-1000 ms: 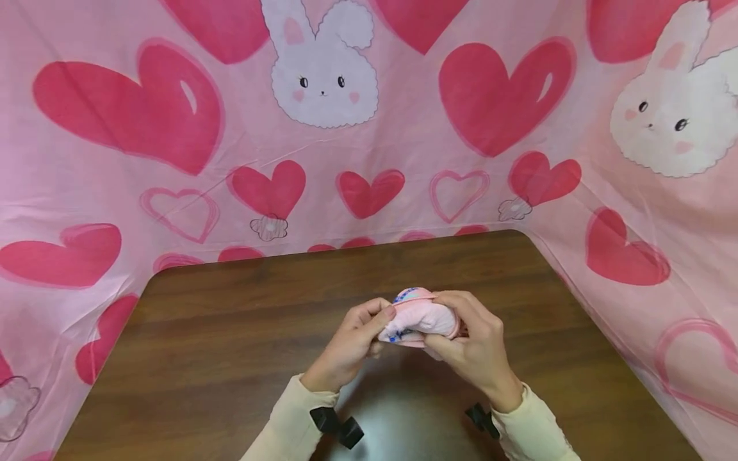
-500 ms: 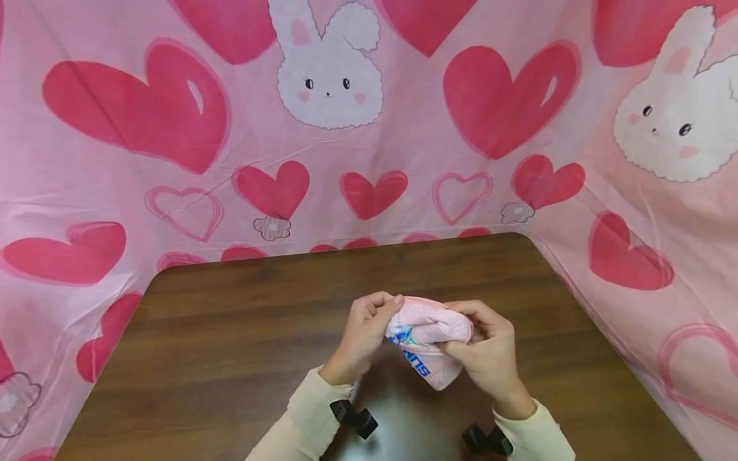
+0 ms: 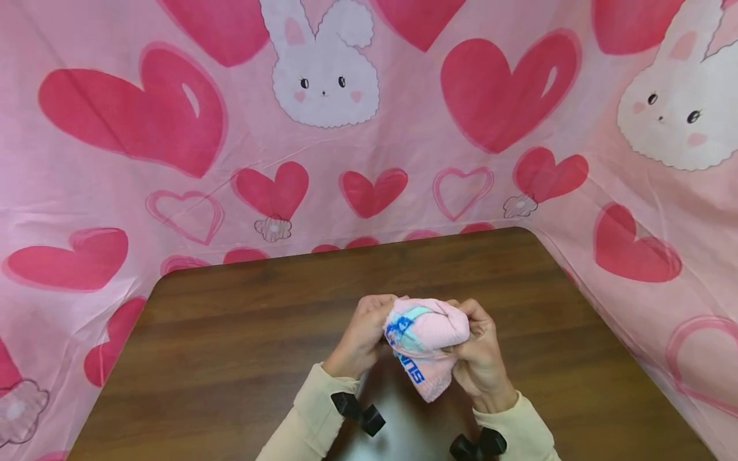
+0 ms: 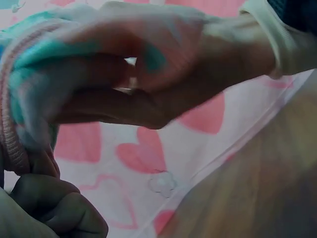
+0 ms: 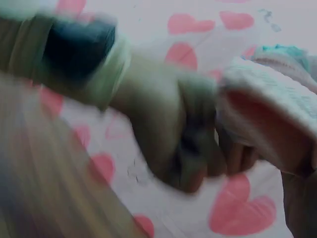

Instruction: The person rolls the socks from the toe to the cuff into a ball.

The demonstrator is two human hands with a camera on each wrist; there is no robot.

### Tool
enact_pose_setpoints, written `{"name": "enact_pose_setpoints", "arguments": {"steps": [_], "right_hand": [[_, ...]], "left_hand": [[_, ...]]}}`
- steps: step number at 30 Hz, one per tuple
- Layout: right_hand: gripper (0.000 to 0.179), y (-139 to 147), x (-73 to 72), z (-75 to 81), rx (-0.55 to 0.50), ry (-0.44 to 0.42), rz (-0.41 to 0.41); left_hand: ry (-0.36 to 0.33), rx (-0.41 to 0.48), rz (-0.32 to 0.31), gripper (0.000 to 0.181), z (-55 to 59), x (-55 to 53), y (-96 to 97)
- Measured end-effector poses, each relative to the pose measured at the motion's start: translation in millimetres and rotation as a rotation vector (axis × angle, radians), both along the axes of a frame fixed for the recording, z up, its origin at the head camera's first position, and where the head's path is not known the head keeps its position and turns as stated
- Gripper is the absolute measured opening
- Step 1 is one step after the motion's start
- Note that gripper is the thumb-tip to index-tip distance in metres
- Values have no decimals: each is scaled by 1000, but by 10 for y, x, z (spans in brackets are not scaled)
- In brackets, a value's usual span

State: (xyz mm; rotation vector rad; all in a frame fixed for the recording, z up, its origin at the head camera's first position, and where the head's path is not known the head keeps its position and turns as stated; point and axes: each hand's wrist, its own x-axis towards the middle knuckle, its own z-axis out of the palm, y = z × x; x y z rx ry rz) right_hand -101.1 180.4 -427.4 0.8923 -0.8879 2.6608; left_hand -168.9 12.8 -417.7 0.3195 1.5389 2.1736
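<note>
Both hands hold a small pink towel (image 3: 435, 333) in the head view, bunched and partly folded, with teal and blue print and blue lettering on a corner that hangs down. My left hand (image 3: 360, 333) grips its left edge, and part of those fingers is hidden behind the cloth. At the right side, my right hand (image 3: 481, 358) pinches the fold between thumb and fingers. The left wrist view shows the towel's pink hem (image 4: 10, 109) close up. Seen from the right wrist, the folded towel (image 5: 272, 109) has a rounded end, and the hand at its left is blurred.
Below the hands lies a dark brown wooden table (image 3: 259, 307) with rounded far corners. A pink curtain (image 3: 415, 141) printed with hearts and rabbits stands behind and beside it. Black devices (image 3: 360, 413) are strapped to both wrists over cream sleeves.
The towel has been turned and folded over between the hands; its lettered corner now hangs down and more print shows. Both hands stay on it, the right one slightly lower.
</note>
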Motion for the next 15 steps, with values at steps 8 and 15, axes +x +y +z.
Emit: {"name": "enact_pose_setpoints", "arguments": {"steps": [8, 15], "right_hand": [[54, -245, -38, 225, -196, -229, 27], [45, -328, -228, 301, -73, -332, -217]], "left_hand": [[-155, 72, -20, 28, -126, 64, 201], [-308, 240, -155, 30, 36, 47, 216]]}}
